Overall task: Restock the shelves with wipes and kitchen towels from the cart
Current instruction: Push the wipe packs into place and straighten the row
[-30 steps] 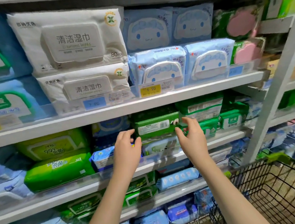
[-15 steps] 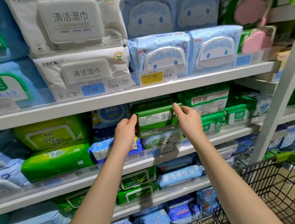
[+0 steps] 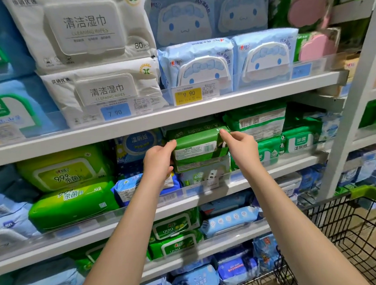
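A dark green pack of wipes (image 3: 197,149) with a white barcode label lies on top of a paler pack (image 3: 204,174) on the second shelf (image 3: 274,169), under the upper shelf board. My left hand (image 3: 159,161) grips its left end, fingertips at the upper left corner. My right hand (image 3: 242,148) holds its right end, fingers curled on the upper right corner. The black wire cart (image 3: 358,237) with a green handle stands at the lower right; no stock shows in the part of it in view.
White cleaning-wipe packs (image 3: 92,30) and blue cartoon-face packs (image 3: 199,65) fill the top shelf. Lime green packs (image 3: 70,205) sit left of my hands, green packs (image 3: 299,142) to the right. Lower shelves hold blue and green packs. A white upright post (image 3: 355,111) stands on the right.
Both hands rose from the shelf's front rail to the ends of the dark green pack and now hold it. The view has moved closer to the shelves.
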`<action>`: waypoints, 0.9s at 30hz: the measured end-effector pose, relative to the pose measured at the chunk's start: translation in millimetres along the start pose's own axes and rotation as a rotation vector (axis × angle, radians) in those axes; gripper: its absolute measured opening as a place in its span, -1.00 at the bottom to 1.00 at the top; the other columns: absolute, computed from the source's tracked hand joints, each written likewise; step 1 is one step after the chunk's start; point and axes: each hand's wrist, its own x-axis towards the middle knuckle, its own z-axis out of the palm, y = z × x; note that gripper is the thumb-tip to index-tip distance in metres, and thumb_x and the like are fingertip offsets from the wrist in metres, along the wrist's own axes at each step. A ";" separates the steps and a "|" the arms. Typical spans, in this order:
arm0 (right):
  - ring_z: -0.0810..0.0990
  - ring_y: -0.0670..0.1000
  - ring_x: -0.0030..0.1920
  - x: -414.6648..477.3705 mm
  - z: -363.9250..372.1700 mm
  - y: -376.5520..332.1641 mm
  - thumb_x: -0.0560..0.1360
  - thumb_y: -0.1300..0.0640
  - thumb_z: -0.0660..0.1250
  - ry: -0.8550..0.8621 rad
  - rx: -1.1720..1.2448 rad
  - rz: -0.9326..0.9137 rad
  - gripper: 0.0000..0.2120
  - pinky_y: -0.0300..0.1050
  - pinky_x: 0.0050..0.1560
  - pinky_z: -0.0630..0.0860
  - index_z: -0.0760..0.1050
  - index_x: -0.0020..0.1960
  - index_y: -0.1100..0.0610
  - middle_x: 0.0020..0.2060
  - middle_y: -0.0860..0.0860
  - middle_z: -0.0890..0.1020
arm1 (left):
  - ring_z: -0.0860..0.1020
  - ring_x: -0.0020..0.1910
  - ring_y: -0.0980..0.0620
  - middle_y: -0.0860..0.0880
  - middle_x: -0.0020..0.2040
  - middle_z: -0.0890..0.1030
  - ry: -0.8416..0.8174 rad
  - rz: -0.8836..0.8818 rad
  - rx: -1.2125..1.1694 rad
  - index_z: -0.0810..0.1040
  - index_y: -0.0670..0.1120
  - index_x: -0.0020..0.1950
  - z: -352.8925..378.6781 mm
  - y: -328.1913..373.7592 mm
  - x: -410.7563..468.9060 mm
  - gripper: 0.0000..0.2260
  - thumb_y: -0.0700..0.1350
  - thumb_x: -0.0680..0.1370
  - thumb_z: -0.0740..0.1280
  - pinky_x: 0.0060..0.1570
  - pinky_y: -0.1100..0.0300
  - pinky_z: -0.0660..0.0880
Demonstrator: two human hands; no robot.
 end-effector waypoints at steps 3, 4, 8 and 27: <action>0.51 -0.01 0.09 -4.5 -3.3 -0.2 0.52 -0.09 0.32 0.004 0.013 -0.004 -0.52 -0.09 0.12 0.44 0.49 0.29 0.22 0.04 -0.02 0.55 | 0.53 -0.13 -0.05 -0.10 -0.12 0.58 -0.022 0.070 0.043 0.53 -0.24 -0.06 -1.8 -2.9 -6.7 -0.71 0.01 0.53 0.32 -0.13 0.10 0.48; 0.50 -0.01 0.09 -6.0 -4.4 -0.2 0.52 -0.07 0.34 0.005 0.018 -0.003 -0.52 -0.07 0.15 0.46 0.47 0.31 0.22 0.05 -0.03 0.53 | 0.48 -0.20 -0.04 -0.11 -0.20 0.51 -0.026 0.108 0.073 0.51 -0.24 -0.11 -2.7 -4.0 -9.6 -0.73 -0.02 0.53 0.33 -0.19 0.09 0.43; 0.59 0.09 0.04 -10.7 -12.0 4.4 0.49 0.01 0.39 -0.034 0.017 -0.009 -0.69 0.02 0.10 0.56 0.56 0.14 0.18 -0.04 0.02 0.62 | 0.49 -0.24 0.00 -0.07 -0.24 0.55 -0.032 0.190 0.101 0.49 -0.15 -0.18 -5.3 -8.7 -22.0 -0.88 -0.14 0.53 0.35 -0.16 0.08 0.46; 0.49 -0.01 -0.13 -20.0 -15.9 12.6 0.44 0.21 0.45 -0.070 -0.003 -0.141 -0.84 -0.18 -0.08 0.45 0.46 -0.09 0.15 -0.18 0.02 0.55 | 0.60 0.00 0.08 0.06 -0.03 0.61 0.076 0.448 0.078 0.47 0.02 0.01 -4.1 -28.7 -39.0 -0.73 -0.33 0.49 0.36 0.05 0.18 0.53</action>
